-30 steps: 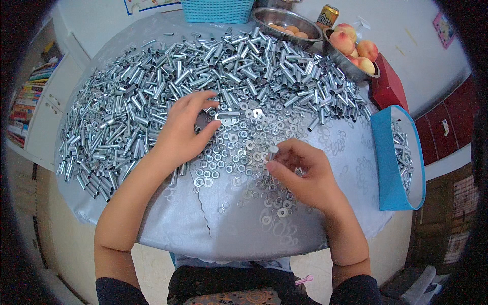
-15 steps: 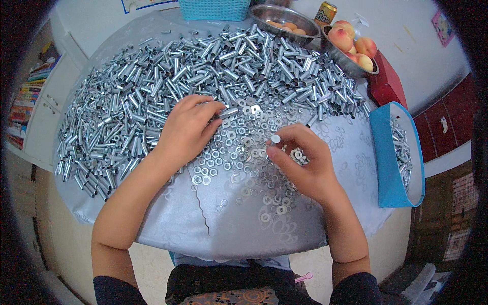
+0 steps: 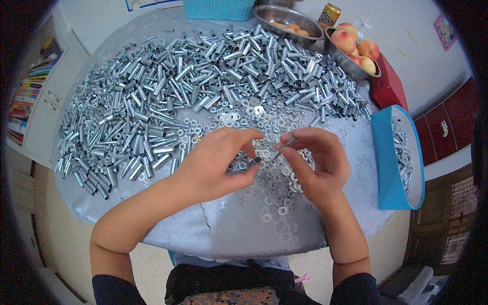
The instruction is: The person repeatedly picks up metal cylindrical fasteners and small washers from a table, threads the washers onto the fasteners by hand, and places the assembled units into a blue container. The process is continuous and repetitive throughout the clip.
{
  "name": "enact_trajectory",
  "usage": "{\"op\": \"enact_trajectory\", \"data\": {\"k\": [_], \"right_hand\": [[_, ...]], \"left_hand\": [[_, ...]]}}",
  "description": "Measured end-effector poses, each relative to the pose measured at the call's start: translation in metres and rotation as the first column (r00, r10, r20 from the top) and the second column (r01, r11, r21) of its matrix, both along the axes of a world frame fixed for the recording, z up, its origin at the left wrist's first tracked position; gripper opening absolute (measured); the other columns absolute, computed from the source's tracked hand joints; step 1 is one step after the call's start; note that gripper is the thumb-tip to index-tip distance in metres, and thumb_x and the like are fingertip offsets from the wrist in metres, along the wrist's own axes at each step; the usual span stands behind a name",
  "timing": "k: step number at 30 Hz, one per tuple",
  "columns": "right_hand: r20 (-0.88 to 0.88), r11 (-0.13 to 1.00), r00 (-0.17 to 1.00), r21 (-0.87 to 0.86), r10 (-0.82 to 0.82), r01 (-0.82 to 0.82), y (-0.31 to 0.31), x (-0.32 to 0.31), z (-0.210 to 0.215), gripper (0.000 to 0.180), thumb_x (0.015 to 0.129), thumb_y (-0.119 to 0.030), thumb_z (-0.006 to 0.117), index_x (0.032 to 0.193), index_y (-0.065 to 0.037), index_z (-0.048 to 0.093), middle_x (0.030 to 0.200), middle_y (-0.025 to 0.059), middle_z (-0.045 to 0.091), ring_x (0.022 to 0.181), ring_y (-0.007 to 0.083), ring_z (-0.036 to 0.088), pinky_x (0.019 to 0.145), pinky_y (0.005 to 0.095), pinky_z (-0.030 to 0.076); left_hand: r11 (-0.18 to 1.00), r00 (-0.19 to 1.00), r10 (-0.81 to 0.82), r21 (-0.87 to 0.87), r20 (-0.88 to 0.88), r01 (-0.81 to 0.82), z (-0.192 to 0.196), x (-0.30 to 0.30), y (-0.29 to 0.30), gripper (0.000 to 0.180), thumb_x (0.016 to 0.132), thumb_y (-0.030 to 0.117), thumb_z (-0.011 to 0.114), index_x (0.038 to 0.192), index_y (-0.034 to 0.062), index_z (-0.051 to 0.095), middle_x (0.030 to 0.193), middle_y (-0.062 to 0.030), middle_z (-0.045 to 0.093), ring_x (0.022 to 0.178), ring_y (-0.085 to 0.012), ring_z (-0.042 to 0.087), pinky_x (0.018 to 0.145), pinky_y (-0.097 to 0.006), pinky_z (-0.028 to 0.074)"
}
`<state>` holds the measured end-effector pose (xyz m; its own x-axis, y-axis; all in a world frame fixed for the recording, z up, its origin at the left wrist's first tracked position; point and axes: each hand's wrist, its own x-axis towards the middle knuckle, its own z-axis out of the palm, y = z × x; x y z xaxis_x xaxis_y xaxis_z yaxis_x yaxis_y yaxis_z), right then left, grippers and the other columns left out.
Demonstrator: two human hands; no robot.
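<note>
Over the middle of the table, my left hand (image 3: 211, 162) is closed around a short metal tube (image 3: 257, 160); only its dark round end shows by the thumb tip. Facing it, my right hand (image 3: 323, 162) pinches a slim metal bolt (image 3: 280, 149) between thumb and forefinger, tilted toward the left hand. A small gap separates bolt and tube. Loose washers (image 3: 283, 209) and nuts lie scattered beneath both hands. Beyond them and to the left spreads a big heap of silver metal tubes (image 3: 223, 66).
At the right edge stands a blue fabric bin (image 3: 385, 168) holding metal parts. Behind are a steel bowl (image 3: 260, 20) of eggs, a bowl of peaches (image 3: 345, 40), a drink can (image 3: 329, 15), a red box (image 3: 389, 86) and a turquoise basket (image 3: 218, 9).
My left hand has come from the tube heap toward the right hand, bringing a tube. In my right hand the bolt has turned and now points down-left.
</note>
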<state>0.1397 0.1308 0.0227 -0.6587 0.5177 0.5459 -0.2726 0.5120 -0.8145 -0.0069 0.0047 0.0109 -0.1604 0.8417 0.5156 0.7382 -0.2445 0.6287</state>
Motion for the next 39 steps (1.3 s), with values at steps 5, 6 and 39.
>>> {"op": "enact_trajectory", "data": {"k": [5,6,39], "right_hand": [[0.055,0.985,0.997,0.162,0.055,-0.063,-0.002,0.0,-0.001,0.03,0.072,0.002,0.066,0.1,-0.004,0.057,0.091,0.0076,0.061,0.076,0.0142,0.062,0.065,0.0241,0.05],[0.083,0.983,0.995,0.173,0.051,-0.065,-0.002,0.0,-0.001,0.029,0.072,0.002,0.066,0.1,-0.004,0.057,0.091,0.0078,0.061,0.076,0.0146,0.062,0.065,0.0245,0.05],[0.541,0.831,0.836,0.504,-0.092,-0.235,0.02,-0.004,-0.015,0.022,0.071,-0.007,0.065,0.092,-0.002,0.059,0.088,0.0122,0.055,0.083,0.0297,0.054,0.073,0.0357,0.044]], "left_hand": [[0.999,0.995,-0.028,-0.036,0.098,0.032,-0.007,0.002,0.001,0.061,0.064,0.005,0.071,0.118,0.0058,0.042,0.086,-0.0071,0.059,0.08,-0.019,0.061,0.074,-0.03,0.046],[0.999,0.994,-0.028,-0.033,0.11,0.031,-0.008,0.002,0.001,0.061,0.064,0.006,0.071,0.118,0.0057,0.042,0.086,-0.0071,0.059,0.08,-0.0191,0.061,0.075,-0.03,0.046],[0.987,0.515,0.019,-0.098,0.857,0.127,0.003,-0.009,0.004,0.023,0.085,0.005,0.053,0.107,-0.0032,0.055,0.095,-0.0105,0.059,0.086,-0.0137,0.059,0.077,-0.024,0.049]]}}
